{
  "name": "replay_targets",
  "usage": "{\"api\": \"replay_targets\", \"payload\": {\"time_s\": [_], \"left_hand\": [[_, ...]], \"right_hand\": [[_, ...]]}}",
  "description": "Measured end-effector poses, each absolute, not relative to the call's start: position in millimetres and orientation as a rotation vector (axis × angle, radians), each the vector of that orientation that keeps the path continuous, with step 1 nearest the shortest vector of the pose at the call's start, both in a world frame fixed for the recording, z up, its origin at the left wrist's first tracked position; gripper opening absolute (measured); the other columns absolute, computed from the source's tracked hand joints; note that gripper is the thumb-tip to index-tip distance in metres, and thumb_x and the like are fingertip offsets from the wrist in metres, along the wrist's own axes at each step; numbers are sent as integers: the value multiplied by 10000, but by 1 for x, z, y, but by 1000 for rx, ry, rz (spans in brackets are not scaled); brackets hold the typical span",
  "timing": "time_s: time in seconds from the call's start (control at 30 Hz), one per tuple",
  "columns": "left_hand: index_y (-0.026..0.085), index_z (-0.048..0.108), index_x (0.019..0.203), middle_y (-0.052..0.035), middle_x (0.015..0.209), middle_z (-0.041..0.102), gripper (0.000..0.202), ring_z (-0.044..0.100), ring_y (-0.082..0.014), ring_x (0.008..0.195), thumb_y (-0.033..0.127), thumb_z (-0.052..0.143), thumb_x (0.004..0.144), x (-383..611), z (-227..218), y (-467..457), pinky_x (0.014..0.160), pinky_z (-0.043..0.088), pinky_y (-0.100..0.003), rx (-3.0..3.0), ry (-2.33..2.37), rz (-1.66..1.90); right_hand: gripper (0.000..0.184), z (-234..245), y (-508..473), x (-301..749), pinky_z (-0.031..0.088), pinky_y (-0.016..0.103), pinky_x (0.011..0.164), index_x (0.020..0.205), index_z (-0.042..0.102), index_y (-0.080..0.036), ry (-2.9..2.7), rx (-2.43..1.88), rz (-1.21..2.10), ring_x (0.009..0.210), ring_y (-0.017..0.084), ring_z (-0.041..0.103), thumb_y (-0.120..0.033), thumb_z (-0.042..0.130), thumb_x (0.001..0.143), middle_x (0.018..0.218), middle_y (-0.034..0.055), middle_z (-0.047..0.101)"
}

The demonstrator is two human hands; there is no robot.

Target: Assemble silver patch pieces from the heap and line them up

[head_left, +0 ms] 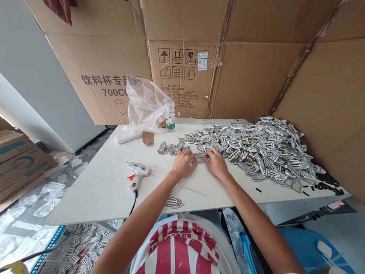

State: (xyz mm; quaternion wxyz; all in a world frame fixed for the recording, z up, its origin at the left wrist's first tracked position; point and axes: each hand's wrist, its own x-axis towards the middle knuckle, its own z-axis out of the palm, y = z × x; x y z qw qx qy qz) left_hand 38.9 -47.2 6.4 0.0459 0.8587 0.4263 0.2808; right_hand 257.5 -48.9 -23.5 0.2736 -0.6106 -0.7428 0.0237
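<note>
My left hand (184,162) rests on the white table with its fingers curled in around the near end of a grey oval openwork piece (200,157). From the other side, my right hand (216,162) pinches the same piece between thumb and fingertips. Both hands partly cover it, so its detail is hard to make out. Small stacks of similar pieces (171,149) stand just beyond my left hand. A big heap of these grey-and-white pieces (264,146) spreads behind and to the right of my right hand. One patterned oval piece (174,202) lies near the table's front edge.
A white glue gun (139,176) with a cord lies left of my arms, near a clear glue stick (193,191). Behind are a plastic bag (145,102), a bottle (170,121) and a brown block (148,138). Cardboard (186,18) walls the table. Small black strips (327,184) lie at right.
</note>
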Motion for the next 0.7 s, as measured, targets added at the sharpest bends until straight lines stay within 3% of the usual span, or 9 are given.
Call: {"api": "replay_targets", "payload": {"time_s": [0.13,0.27,0.7], "left_hand": [[240,804,829,-76,927,712,74,684,-251,912,245,774,897,38,7,-49,866,525,-375,2607,1287,802],[246,810,798,-78,917,720,96,693,-243,870,248,778,889,36,7,-49,761,512,-345,2599,1270,775],[243,850,904,-92,961,725,97,699,-254,882,309,780,890,38,9,-52,780,529,-355,2640,1284,697]], "right_hand": [[138,-25,-48,259,434,335,698,1088,726,-251,-2013,-1615,35,832,235,647,-283,597,1053,1152,97,660],[164,-23,-49,259,422,335,694,1076,730,-246,-2042,-1599,27,804,231,633,-272,568,1070,1147,102,666],[316,-21,-49,255,460,349,723,1330,746,-246,-2054,-1746,-4,876,257,683,-335,567,1085,1299,136,655]]}}
